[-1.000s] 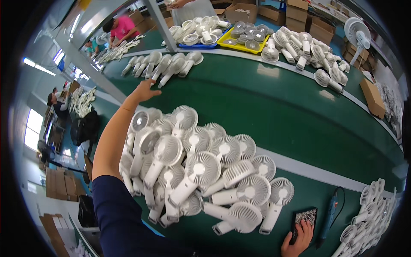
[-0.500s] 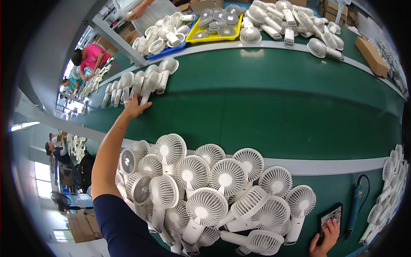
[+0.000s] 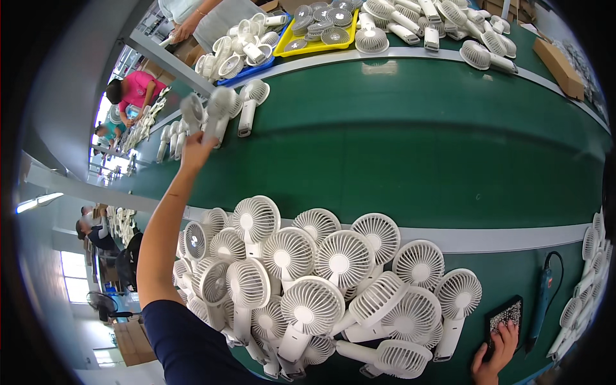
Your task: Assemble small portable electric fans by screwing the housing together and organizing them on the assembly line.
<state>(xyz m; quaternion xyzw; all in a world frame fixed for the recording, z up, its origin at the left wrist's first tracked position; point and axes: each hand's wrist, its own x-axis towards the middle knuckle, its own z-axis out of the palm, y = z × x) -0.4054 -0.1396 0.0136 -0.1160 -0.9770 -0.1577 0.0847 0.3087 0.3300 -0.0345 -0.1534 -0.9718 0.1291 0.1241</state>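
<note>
My left hand (image 3: 196,151) reaches out at the upper left, closed on the handles of white handheld fans (image 3: 220,106). The fan heads there are motion-blurred, so how many it grips is unclear. One more fan (image 3: 254,94) lies just right of them on the green belt. At the lower right, my right hand (image 3: 502,348) rests on a small black tray (image 3: 515,306) of tiny metal parts that look like screws, its fingers stretched over them. Before me lies a big heap of white handheld fans (image 3: 312,304), round grilles mostly upward.
A blue electric screwdriver (image 3: 541,305) with a cord lies right of the tray. More fans (image 3: 585,273) line the right edge. Across the belt stand a yellow tray (image 3: 351,40) of grey round parts, piled fans (image 3: 443,19) and a cardboard box (image 3: 558,69). Co-workers (image 3: 136,90) sit at the left.
My left hand has lifted fans by their handles out of the row on the belt, away from the rightmost fan. My right hand stays at the tray. The whole view has shifted slightly.
</note>
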